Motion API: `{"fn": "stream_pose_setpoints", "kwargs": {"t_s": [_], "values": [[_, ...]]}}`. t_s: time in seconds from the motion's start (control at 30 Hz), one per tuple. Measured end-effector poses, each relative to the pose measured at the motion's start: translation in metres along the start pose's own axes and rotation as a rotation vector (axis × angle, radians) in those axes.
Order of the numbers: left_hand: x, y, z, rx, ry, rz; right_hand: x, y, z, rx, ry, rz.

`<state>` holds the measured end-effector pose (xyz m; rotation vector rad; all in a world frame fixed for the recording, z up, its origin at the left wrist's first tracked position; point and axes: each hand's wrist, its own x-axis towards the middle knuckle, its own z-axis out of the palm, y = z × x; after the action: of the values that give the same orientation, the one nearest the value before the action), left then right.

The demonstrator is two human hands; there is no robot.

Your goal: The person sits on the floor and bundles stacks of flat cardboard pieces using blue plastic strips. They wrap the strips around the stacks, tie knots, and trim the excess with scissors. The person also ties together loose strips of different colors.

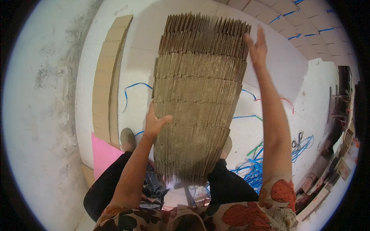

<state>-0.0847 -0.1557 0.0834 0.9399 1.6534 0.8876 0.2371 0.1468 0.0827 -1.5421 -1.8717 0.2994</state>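
Note:
A tall stack of brown cardboard strips stands in front of me, its many thin edges facing up and running away from me. My left hand holds its left side, thumb over the top edges and fingers along the side, partly hidden. At the far right corner, my right hand is stretched out with its fingers apart, slightly blurred. It is against or just beside the stack; I cannot tell which. Both of my shoes show on either side of the stack, the left shoe more fully.
Another cardboard stack lies left, near a stained wall and a pink sheet. Tangled blue strapping and scissors lie on the floor at right. More cardboard bundles stand far right, and clutter lines the right side.

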Motion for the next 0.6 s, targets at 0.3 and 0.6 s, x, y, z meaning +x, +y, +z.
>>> {"fn": "stream_pose_setpoints", "kwargs": {"t_s": [0.3, 0.6], "values": [[-0.003, 0.02, -0.003, -0.177, -0.052, 0.007, 0.086, 0.033, 0.042, 0.155, -0.515, 0.067], [-0.002, 0.015, -0.005, -0.064, -0.004, -0.042, 0.104, -0.03, 0.082, -0.007, -0.156, -0.425]]}}
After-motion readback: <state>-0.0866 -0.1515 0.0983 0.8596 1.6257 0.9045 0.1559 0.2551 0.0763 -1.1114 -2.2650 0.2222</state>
